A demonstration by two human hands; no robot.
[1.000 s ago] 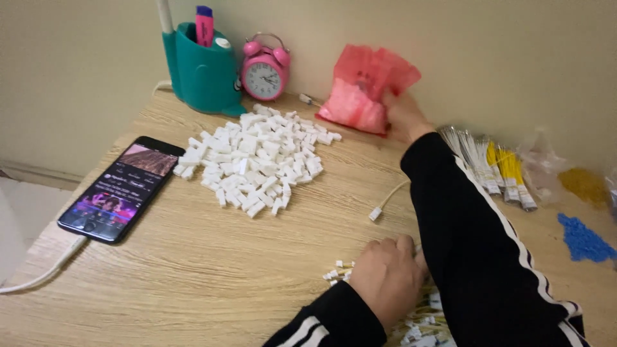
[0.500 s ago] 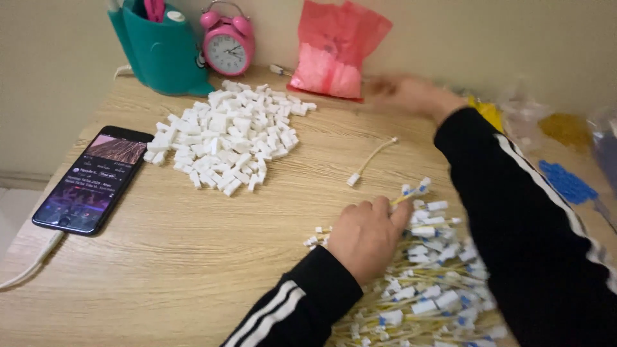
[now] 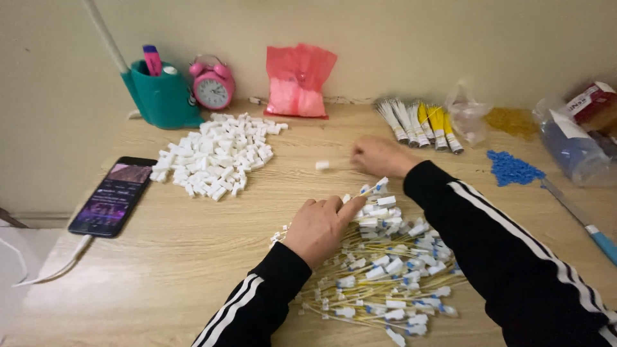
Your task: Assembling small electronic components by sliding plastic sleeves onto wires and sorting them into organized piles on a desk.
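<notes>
On the table (image 3: 193, 257), the left hand (image 3: 319, 226) lay flat on a heap of thin yellow wires (image 3: 379, 270) with white-and-blue ends, fingers loosely spread and holding nothing. The right hand (image 3: 379, 156) reached past the heap, fingers pinched, perhaps on a wire whose white plug (image 3: 322, 165) lay just left of it; blur hid the grip. A pile of white caps (image 3: 218, 154) sat well left, beside a phone (image 3: 112, 196). A clock (image 3: 212, 87) and red bag (image 3: 297, 80) stood by the wall.
</notes>
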